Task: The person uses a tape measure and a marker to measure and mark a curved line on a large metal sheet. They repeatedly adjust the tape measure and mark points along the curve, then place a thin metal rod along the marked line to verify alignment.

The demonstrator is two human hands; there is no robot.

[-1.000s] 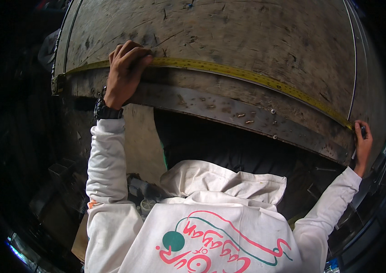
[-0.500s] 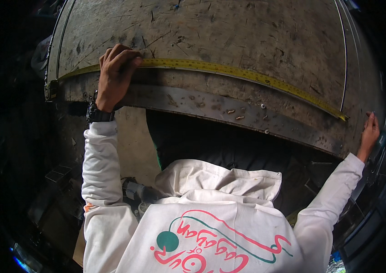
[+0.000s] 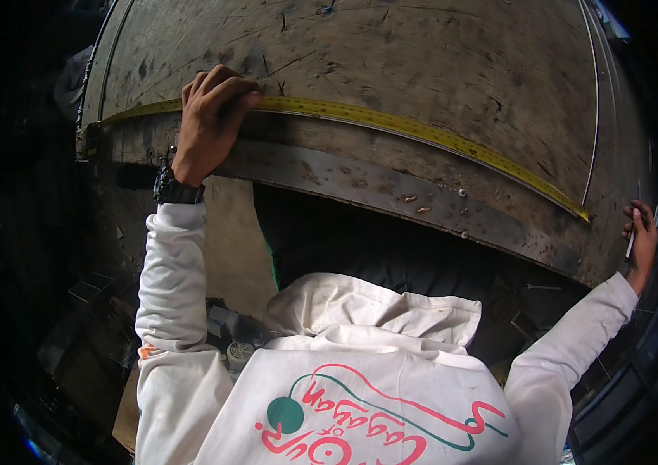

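Note:
A yellow tape measure [image 3: 391, 122] is drawn out across the worn tabletop, its blade running from the dark case [image 3: 89, 142] at the left to its end near the right corner. My left hand [image 3: 216, 116], a black watch on its wrist, presses down with curled fingers and thumb on the blade. Beyond the tape's right end, at the table's right side, my right hand [image 3: 642, 240] has its fingers closed round a thin, pale stick [image 3: 630, 246]; its exact kind is too small to tell.
Thin metal rods lie at the table's right [image 3: 595, 116] and left [image 3: 101, 70]. A steel strip [image 3: 329, 172] with bolt heads edges the table's near side. A grey power tool [image 3: 228, 333] sits below on the floor, and a wrench [image 3: 544, 287] lies lower right.
My right hand has turned, so the pale stick in it shows more plainly. The view has shifted slightly. My left hand still presses on the tape, a little farther right along it.

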